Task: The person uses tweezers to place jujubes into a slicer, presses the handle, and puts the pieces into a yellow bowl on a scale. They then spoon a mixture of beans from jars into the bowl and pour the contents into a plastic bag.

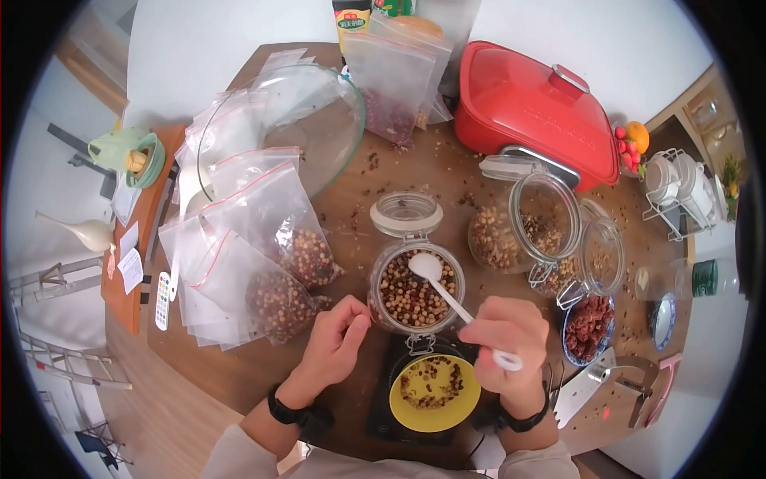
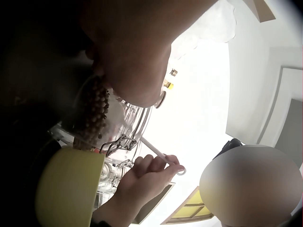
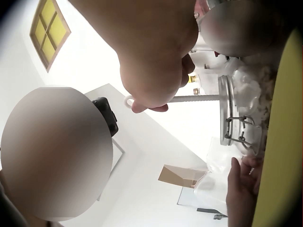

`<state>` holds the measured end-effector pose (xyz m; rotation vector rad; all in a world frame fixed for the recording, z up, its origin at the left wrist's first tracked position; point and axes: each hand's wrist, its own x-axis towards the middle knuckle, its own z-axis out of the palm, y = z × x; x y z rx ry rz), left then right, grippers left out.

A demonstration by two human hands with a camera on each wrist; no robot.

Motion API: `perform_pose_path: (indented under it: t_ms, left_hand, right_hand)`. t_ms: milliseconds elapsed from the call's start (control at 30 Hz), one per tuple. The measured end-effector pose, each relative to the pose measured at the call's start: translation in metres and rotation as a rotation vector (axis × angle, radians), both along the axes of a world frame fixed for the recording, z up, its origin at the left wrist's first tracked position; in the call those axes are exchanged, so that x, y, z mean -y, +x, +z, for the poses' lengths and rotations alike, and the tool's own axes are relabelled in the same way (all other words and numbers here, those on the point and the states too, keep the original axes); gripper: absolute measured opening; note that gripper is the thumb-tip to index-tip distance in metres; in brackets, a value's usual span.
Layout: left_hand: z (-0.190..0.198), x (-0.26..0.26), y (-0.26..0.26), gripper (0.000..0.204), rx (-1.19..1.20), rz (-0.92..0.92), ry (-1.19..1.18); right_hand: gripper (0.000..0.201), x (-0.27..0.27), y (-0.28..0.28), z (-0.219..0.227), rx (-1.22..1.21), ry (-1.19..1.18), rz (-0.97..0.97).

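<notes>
My right hand (image 1: 511,343) grips the handle of a white spoon (image 1: 427,268), seen from the side in the right wrist view. The spoon's head lies on mixed beige and dark round grains in an uncapped glass clip-top jar (image 1: 375,299). Loosely curled and holding nothing, my left hand (image 1: 331,343) is beside the jar's lower left side. In the right wrist view that left hand (image 3: 244,187) shows its thumb raised near the jar's base. Just in front of the jar, a yellow bowl (image 1: 411,419) with some grains in it stands on a black kitchen scale (image 1: 383,407).
Zip bags of grains (image 1: 279,295) and a large glass bowl (image 1: 355,152) lie left. Two more open clip-top jars (image 1: 495,227) stand right, near a red lidded cooker (image 1: 519,96) and a blue-rimmed bowl of dark red pieces (image 1: 588,327). Loose grains dot the wooden table (image 1: 343,215).
</notes>
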<state>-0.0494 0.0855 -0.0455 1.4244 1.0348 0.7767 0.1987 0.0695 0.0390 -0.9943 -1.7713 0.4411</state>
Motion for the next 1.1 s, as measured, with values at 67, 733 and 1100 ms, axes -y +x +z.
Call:
perform_pose_path:
  t_ms: [67, 733, 1100]
  left_hand:
    - [0.001, -0.001, 0.0, 0.017, -0.005, 0.003, -0.009]
    - [-0.003, 0.0, -0.001, 0.028, -0.025, 0.009, 0.026]
    - [0.003, 0.0, 0.003, 0.03, -0.005, 0.008, 0.024]
  right_hand:
    - [0.007, -0.002, -0.001, 0.0, 0.091, -0.021, -0.008]
    - [0.034, 0.0, -0.005, -0.001, -0.708, -0.543, -0.292]
    - [0.037, 0.005, -0.004, 0.007, -0.919, -0.287, -0.455]
